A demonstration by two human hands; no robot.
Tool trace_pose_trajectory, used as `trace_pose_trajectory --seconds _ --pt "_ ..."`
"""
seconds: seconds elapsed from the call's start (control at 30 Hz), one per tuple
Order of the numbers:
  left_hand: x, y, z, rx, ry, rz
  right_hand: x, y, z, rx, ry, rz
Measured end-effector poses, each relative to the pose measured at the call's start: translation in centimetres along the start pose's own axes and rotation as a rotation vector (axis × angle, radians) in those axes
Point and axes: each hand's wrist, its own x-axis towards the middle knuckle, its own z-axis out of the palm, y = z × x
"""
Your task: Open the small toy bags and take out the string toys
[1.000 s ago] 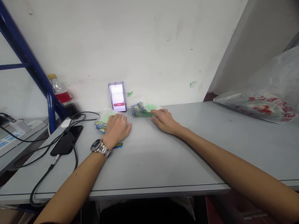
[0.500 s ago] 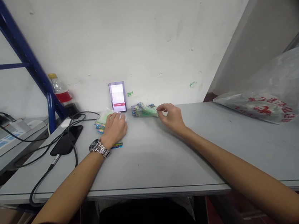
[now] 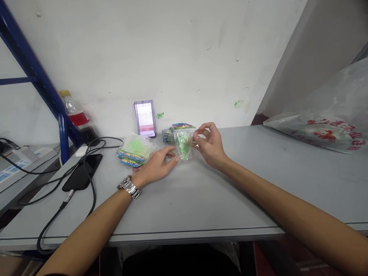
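Observation:
Pinched at its upper right by my right hand (image 3: 210, 145) is a small clear plastic bag (image 3: 183, 146) with bright green bits inside. My left hand (image 3: 157, 164) reaches toward the bag's left edge, fingers apart; whether a fingertip touches it I cannot tell. Behind the bag, a stack of colourful printed packets (image 3: 168, 134) lies against the wall, partly covered. Left of my left hand lies another clear bag with green contents (image 3: 135, 144), beside more patterned packets (image 3: 129, 158). A metal watch (image 3: 130, 187) is on my left wrist.
A lit phone (image 3: 145, 119) leans on the wall. At left are a dark phone (image 3: 82, 172) on a cable, a white power strip (image 3: 0, 176) and a bottle (image 3: 77, 117). A large plastic bag (image 3: 332, 125) stands at right on the grey table (image 3: 185, 208).
My right hand has lifted a green-filled bag off the right stack and turned it upright. My left hand has left the left pile and moved right toward that bag.

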Motion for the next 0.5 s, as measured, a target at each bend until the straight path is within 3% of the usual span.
trace_pose_trajectory --seconds 0.3,0.5 --pt "-0.3 1.7 -0.7 -0.316 -0.057 0.012 -0.1 0.0 0.3 0.030 0.094 0.050" --pt "-0.1 1.5 0.1 -0.212 0.014 0.004 -0.1 0.2 0.6 0.047 0.111 0.063"
